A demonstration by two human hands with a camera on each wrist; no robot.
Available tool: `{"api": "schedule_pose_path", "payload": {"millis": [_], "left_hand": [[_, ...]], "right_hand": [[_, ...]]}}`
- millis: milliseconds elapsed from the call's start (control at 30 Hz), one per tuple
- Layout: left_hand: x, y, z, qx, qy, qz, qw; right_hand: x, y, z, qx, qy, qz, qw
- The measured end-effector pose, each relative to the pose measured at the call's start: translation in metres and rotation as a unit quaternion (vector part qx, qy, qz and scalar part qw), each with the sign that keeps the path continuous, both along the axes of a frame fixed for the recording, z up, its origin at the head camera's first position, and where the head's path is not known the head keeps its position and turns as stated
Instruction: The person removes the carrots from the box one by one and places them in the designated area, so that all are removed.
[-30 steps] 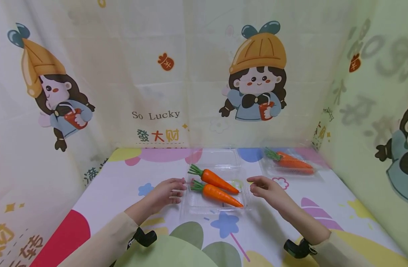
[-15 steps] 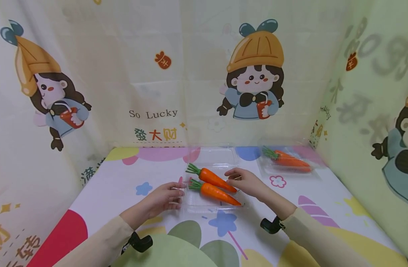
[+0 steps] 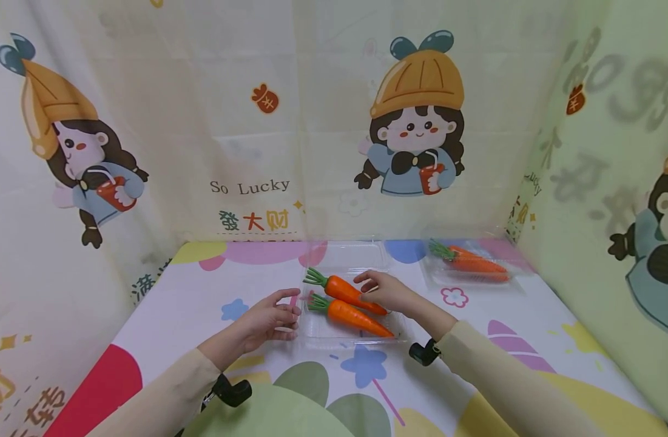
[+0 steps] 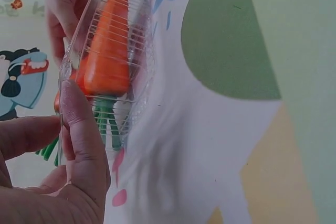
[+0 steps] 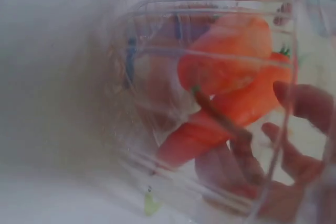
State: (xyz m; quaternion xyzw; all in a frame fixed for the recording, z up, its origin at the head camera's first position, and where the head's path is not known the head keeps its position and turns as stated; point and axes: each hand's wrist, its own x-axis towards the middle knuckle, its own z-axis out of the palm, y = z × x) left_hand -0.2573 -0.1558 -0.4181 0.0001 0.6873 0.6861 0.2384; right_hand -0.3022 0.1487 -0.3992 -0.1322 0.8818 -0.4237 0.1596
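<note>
Two orange carrots with green tops lie slanted in a clear plastic box (image 3: 317,331) in the head view. My right hand (image 3: 388,291) reaches into the box over the far carrot (image 3: 341,288), its fingertips beside and just over it; a firm grip does not show. The near carrot (image 3: 361,318) rests in front, untouched. At the box's left side, my left hand (image 3: 265,318) has its fingers spread. In the left wrist view its thumb (image 4: 79,111) and a finger lie at the box rim. The right wrist view shows carrots and right fingers (image 5: 304,103) partly through the clear wall.
The box's clear lid (image 3: 347,255) stands folded back behind it. At the back right, another clear box (image 3: 437,279) holds carrots (image 3: 478,267). A printed cloth covers the table (image 3: 197,303), and patterned curtains (image 3: 323,139) stand at the back and sides.
My right hand has moved left from outside the box to over the far carrot. The left hand stays by the box's left edge, its fingers a little more spread.
</note>
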Motion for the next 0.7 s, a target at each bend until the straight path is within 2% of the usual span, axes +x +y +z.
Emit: {"api": "schedule_pose_path", "payload": {"millis": [467, 700], "left_hand": [[0.000, -0.001, 0.002, -0.008, -0.005, -0.003, 0.9999], [-0.001, -0.001, 0.001, -0.010, 0.001, -0.008, 0.9999]], "right_hand": [[-0.003, -0.015, -0.007, 0.066, 0.059, 0.019, 0.996], [-0.001, -0.015, -0.006, 0.078, 0.077, 0.025, 0.994]]}}
